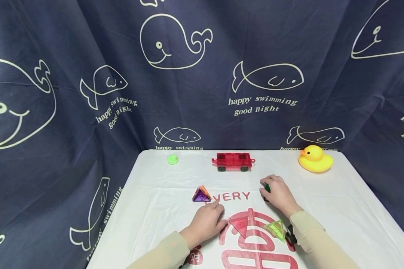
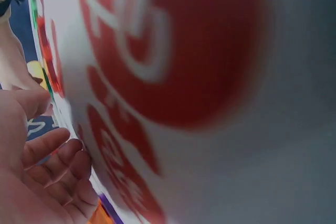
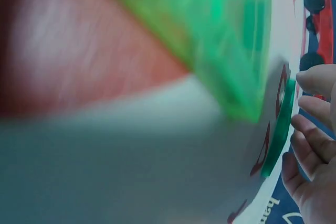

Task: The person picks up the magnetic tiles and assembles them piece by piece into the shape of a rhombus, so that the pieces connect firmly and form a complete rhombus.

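Head view shows the right hand (image 1: 280, 195) curled over a dark green tile (image 1: 267, 188) at its fingertips, probably light, stiff, slick plastic best pinched by 2 edges, while the left hand (image 1: 207, 221) rests relaxed just behind a purple-orange pyramid (image 1: 201, 194)

Two bare hands, left hand (image 1: 204, 221) and right hand (image 1: 278, 194); long beige sleeves (image 1: 161, 254) to wrists; dark wrist-worn strap (image 1: 291, 235) on right.

Translucent glossy plastic tiles (image 1: 201, 195) (green one (image 1: 276, 229) too); matt white cloth (image 1: 155, 198); smooth duck (image 1: 315, 159).
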Available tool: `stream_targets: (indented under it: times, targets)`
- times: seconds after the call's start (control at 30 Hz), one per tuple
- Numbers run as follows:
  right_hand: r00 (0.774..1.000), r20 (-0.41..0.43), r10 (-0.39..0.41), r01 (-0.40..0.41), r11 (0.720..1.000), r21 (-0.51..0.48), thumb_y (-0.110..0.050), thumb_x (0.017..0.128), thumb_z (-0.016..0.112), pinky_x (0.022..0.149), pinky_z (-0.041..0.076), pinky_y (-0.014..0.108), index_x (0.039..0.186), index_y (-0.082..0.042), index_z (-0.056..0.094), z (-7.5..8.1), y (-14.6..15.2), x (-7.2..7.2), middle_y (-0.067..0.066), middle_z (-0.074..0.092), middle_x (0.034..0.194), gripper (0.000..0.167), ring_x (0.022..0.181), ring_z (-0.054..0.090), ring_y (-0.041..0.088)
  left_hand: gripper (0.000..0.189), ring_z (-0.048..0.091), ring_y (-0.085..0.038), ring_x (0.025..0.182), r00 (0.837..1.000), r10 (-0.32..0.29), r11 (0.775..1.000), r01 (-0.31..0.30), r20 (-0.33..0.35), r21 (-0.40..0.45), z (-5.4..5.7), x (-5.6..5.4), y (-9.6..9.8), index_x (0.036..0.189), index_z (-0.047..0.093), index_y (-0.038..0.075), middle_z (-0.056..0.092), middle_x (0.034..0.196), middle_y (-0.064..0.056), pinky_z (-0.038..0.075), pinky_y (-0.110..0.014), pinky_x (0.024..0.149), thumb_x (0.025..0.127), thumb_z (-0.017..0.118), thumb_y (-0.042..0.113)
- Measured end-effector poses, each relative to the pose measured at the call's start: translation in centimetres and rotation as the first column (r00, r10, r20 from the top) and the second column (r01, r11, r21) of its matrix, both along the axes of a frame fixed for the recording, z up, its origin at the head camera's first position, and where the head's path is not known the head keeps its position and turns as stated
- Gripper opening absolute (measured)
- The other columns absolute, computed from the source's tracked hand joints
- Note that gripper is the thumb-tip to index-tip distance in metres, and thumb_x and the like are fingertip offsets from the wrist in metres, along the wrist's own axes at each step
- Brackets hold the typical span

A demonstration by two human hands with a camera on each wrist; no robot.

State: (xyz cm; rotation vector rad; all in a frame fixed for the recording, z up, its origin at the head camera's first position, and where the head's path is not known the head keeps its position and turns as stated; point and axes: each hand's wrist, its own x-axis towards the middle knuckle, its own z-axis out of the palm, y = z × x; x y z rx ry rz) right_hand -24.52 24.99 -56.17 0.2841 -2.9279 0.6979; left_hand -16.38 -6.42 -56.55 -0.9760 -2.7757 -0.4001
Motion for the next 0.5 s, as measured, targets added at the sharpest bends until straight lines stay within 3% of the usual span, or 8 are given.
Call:
stream_targets:
  times: [0.27, 0.5]
  targets:
    - [1.000, -0.008, -0.017, 0.017, 1.000, 0.024, -0.028, 0.090, 0.082, 0.095, 0.050, 0.061, 0.124, 0.005, 0.069, 0.0, 1.4, 0.4, 0.029, 0.058, 0.126, 0.049, 0.113, 0.055, 0.046, 0.036, 0.050, -0.007, 0.074, 0.995, -0.049, 0.998, 0.053, 0.086, -0.043, 0.6, 0.1, 2.4, 0.099, 0.065, 0.018, 0.051, 0.086, 0.010, 0.046, -0.028, 0.068, 0.091, 0.075, 0.052]
    - [0.999, 0.047, -0.026, 0.025, 1.000, 0.018, -0.033, 0.090, 0.082, 0.094, 0.051, 0.061, 0.132, 0.008, 0.063, -0.1, 1.8, 0.8, 0.030, 0.055, 0.129, 0.062, 0.112, 0.056, 0.045, 0.054, 0.054, -0.007, 0.081, 0.990, -0.050, 0.992, 0.064, 0.128, -0.111, 0.6, 0.2, 3.8, 0.110, 0.068, 0.019, 0.055, 0.094, 0.010, 0.049, -0.028, 0.071, 0.086, 0.072, 0.068]
